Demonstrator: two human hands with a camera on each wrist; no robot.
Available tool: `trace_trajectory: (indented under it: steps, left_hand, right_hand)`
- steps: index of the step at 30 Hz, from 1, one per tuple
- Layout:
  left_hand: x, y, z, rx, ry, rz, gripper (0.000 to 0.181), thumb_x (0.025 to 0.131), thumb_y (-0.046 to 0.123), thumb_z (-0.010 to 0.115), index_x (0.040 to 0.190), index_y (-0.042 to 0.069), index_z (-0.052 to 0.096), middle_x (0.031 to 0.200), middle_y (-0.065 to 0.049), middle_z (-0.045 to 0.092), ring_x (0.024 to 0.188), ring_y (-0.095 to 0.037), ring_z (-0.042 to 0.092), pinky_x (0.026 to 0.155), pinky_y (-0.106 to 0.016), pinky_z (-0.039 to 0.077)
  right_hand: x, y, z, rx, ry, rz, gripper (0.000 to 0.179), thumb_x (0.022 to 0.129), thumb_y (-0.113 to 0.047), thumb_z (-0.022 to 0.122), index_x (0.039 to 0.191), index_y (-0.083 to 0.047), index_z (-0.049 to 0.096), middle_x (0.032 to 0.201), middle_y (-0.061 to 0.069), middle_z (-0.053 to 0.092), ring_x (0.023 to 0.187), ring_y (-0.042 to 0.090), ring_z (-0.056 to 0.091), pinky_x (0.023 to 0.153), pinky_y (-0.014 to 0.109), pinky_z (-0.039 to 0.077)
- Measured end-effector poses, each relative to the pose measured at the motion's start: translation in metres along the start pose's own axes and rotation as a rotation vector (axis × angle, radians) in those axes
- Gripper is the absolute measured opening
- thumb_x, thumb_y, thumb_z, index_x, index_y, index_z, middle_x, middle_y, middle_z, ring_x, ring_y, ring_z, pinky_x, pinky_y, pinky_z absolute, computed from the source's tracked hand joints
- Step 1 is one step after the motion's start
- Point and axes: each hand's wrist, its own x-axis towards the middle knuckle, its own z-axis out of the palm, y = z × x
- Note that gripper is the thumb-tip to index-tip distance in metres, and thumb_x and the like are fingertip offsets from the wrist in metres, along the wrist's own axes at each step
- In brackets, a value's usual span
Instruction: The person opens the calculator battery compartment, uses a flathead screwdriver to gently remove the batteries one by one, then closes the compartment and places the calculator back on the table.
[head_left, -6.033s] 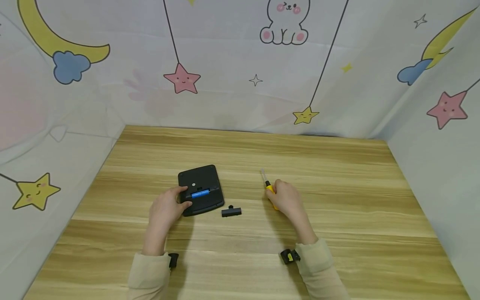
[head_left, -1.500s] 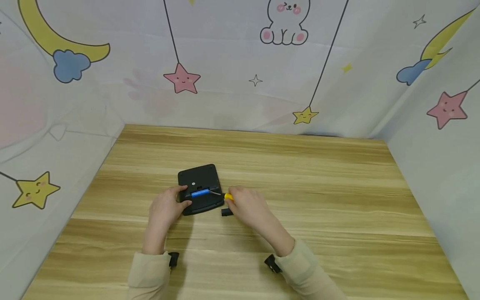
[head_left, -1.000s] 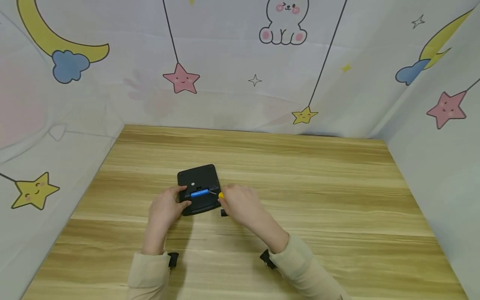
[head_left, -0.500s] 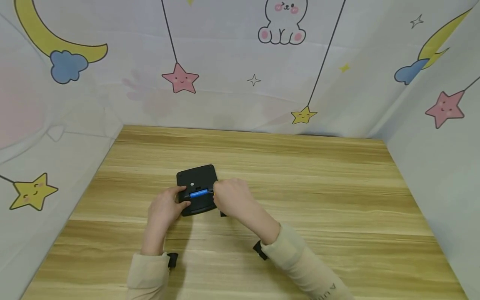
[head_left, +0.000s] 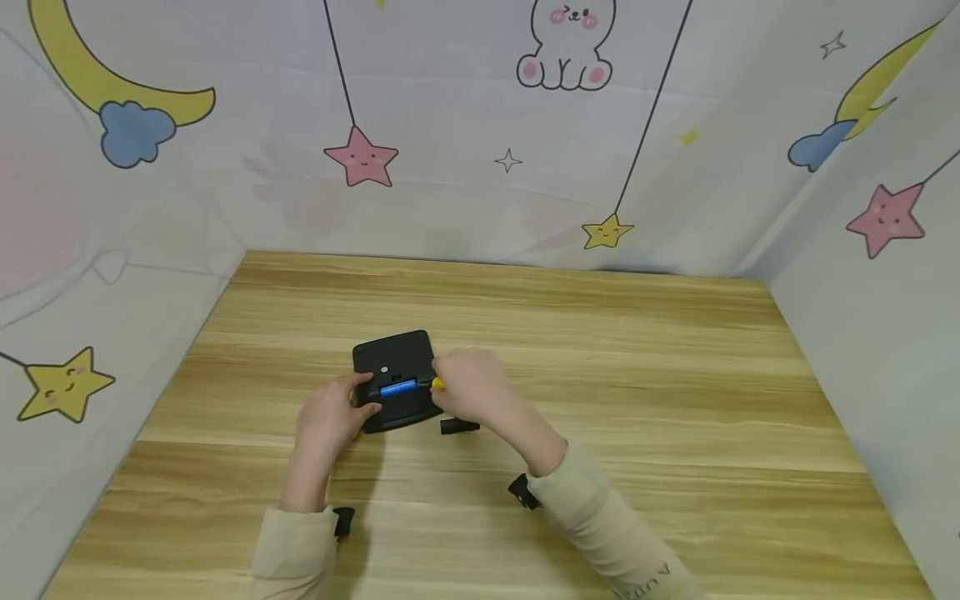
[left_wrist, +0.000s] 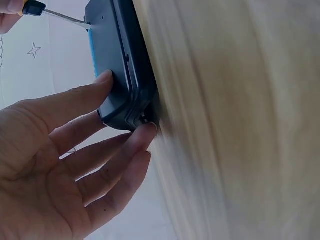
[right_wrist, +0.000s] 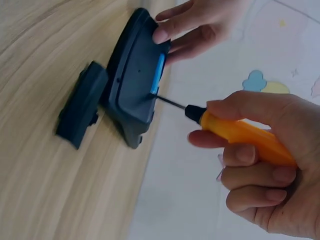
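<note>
A flat black calculator-like device (head_left: 401, 354) lies back side up, its battery slot uncovered. In the slot sits a blue battery (head_left: 397, 387). My left hand (head_left: 327, 417) grips the device's left edge, thumb on the back face and other fingers around the side, as the left wrist view shows. My right hand (head_left: 472, 387) holds a screwdriver (right_wrist: 245, 135) by its yellow handle. In the right wrist view its thin shaft reaches the slot, with the tip at the battery's end. Beside the device lies the black battery cover (right_wrist: 82, 105), partly under my right hand in the head view.
The wood-grain table (head_left: 637, 358) spreads around the device. White cloth with printed stars, moons and a bear (head_left: 573, 46) hangs behind it and at both sides. Small black wrist cameras (head_left: 523, 492) sit at both cuffs.
Since the oldest frame my right hand has brought the screwdriver left, from the table to the battery's right end. In the last half second it has shifted slightly right. The left hand has stayed put.
</note>
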Motion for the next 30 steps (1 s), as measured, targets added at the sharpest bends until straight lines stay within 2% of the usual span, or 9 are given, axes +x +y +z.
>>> trace_trajectory:
  steps: [5, 10, 15, 22, 27, 30]
  left_hand:
    - [0.001, 0.001, 0.0, 0.02, 0.003, 0.016, 0.051, 0.085, 0.022, 0.072, 0.132, 0.008, 0.059, 0.133, -0.026, 0.056, 0.117, -0.046, 0.056, 0.089, -0.056, 0.048]
    - [0.002, 0.002, 0.001, 0.034, 0.014, 0.035, 0.051, 0.084, 0.022, 0.073, 0.131, 0.007, 0.059, 0.127, -0.026, 0.06, 0.111, -0.045, 0.06, 0.084, -0.054, 0.051]
    - [0.002, 0.002, 0.002, 0.037, 0.02, 0.032, 0.051, 0.084, 0.021, 0.073, 0.13, 0.006, 0.06, 0.127, -0.026, 0.061, 0.111, -0.046, 0.06, 0.085, -0.054, 0.051]
    - [0.002, 0.002, 0.002, 0.045, 0.019, 0.02, 0.051, 0.084, 0.021, 0.073, 0.131, 0.006, 0.059, 0.128, -0.026, 0.06, 0.109, -0.046, 0.06, 0.08, -0.053, 0.052]
    - [0.002, 0.002, 0.003, 0.054, 0.014, 0.013, 0.051, 0.084, 0.022, 0.074, 0.131, 0.007, 0.059, 0.131, -0.026, 0.058, 0.11, -0.046, 0.06, 0.08, -0.053, 0.052]
    - [0.003, 0.002, 0.003, 0.058, 0.006, 0.004, 0.052, 0.084, 0.022, 0.073, 0.132, 0.008, 0.059, 0.132, -0.026, 0.057, 0.111, -0.047, 0.06, 0.079, -0.053, 0.052]
  right_hand:
    - [-0.002, 0.018, 0.005, 0.114, 0.009, -0.009, 0.016, 0.086, -0.027, 0.067, 0.08, -0.012, 0.065, 0.06, -0.007, 0.047, 0.052, 0.007, 0.035, 0.043, 0.019, 0.023]
    - [-0.005, 0.031, 0.011, 0.196, 0.026, -0.031, 0.016, 0.087, -0.029, 0.067, 0.087, -0.013, 0.068, 0.066, -0.005, 0.057, 0.053, 0.007, 0.04, 0.046, 0.018, 0.028]
    - [-0.008, 0.043, 0.023, 0.27, 0.063, -0.049, 0.015, 0.087, -0.03, 0.067, 0.086, -0.014, 0.068, 0.065, -0.006, 0.058, 0.053, 0.006, 0.042, 0.05, 0.018, 0.03]
    - [-0.01, 0.057, 0.042, 0.476, 0.09, -0.05, 0.014, 0.087, -0.026, 0.068, 0.08, -0.016, 0.064, 0.064, -0.007, 0.055, 0.056, 0.006, 0.043, 0.053, 0.018, 0.034]
    - [-0.011, 0.064, 0.051, 0.598, 0.087, -0.023, 0.015, 0.088, -0.026, 0.069, 0.078, -0.017, 0.062, 0.065, -0.007, 0.054, 0.057, 0.006, 0.044, 0.054, 0.019, 0.036]
    - [-0.01, 0.066, 0.055, 0.63, 0.089, -0.014, 0.015, 0.088, -0.027, 0.069, 0.077, -0.019, 0.062, 0.066, -0.008, 0.055, 0.059, 0.005, 0.046, 0.056, 0.019, 0.037]
